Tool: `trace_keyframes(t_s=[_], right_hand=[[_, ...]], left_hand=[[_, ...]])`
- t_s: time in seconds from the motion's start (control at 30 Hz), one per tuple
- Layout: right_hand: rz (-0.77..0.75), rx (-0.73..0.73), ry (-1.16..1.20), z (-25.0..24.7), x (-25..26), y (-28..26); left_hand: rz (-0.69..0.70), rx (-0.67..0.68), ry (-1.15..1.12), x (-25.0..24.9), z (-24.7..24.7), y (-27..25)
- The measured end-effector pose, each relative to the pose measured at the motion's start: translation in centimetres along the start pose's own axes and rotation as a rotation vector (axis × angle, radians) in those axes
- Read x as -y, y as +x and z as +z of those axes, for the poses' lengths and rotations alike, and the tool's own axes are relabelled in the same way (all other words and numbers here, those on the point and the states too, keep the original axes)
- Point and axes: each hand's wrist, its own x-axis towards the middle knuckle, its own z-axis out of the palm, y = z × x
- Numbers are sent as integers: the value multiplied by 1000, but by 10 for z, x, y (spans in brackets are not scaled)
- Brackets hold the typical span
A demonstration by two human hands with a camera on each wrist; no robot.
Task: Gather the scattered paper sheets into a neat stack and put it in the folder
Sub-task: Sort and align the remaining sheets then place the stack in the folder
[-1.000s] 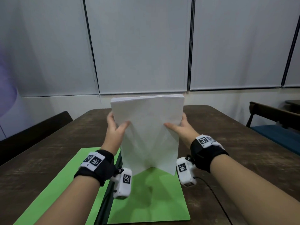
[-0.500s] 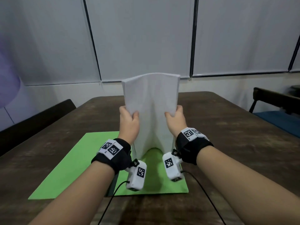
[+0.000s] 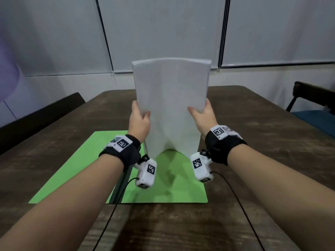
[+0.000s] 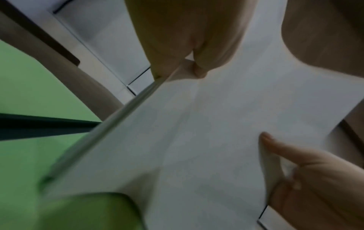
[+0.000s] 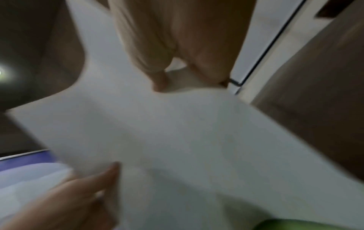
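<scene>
Both hands, left hand (image 3: pixel 139 122) and right hand (image 3: pixel 203 118), clamp the paper stack (image 3: pixel 171 105) upright over the open green folder (image 3: pixel 76 169) (sheets squarer than a second ago); it looks ready to lay down.

White paper stack (image 3: pixel 171 105); bright green folder (image 3: pixel 76 169); dark brown wood-grain counter (image 3: pixel 272 142); black wrist bands (image 3: pixel 225 147) with black-and-white square markers.

A dark wooden table (image 3: pixel 272 160) fills the room's middle; grey panelled blinds (image 3: pixel 163 29) cover the far wall, a dark bench (image 3: pixel 41 115) left, a blue-seated chair (image 3: pixel 315 113) right
</scene>
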Motion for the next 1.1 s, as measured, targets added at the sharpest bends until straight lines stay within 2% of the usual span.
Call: trace_keyframes(t_s=[0.13, 0.23, 0.3, 0.43, 0.57, 0.7, 0.83, 1.1], right_hand=[[-69, -79, 41, 27, 7, 35], [-19, -76, 56, 38, 9, 36], [76, -44, 18, 37, 5, 24], [332, 68, -196, 37, -8, 4], [473, 51, -258, 38, 1, 16], [518, 81, -294, 32, 6, 31], [530, 23, -271, 32, 5, 38], [572, 18, -202, 14, 34, 37]], left_hand=[[48, -45, -65, 3, 14, 43], [63, -108, -117, 11, 12, 43], [-8, -98, -124, 23, 10, 29], [-254, 57, -92, 33, 10, 8], [-416, 92, 11, 18, 8, 23], [-460, 163, 94, 15, 5, 39], [-461, 195, 104, 13, 2, 49], [-694, 316, -196, -12, -24, 55]])
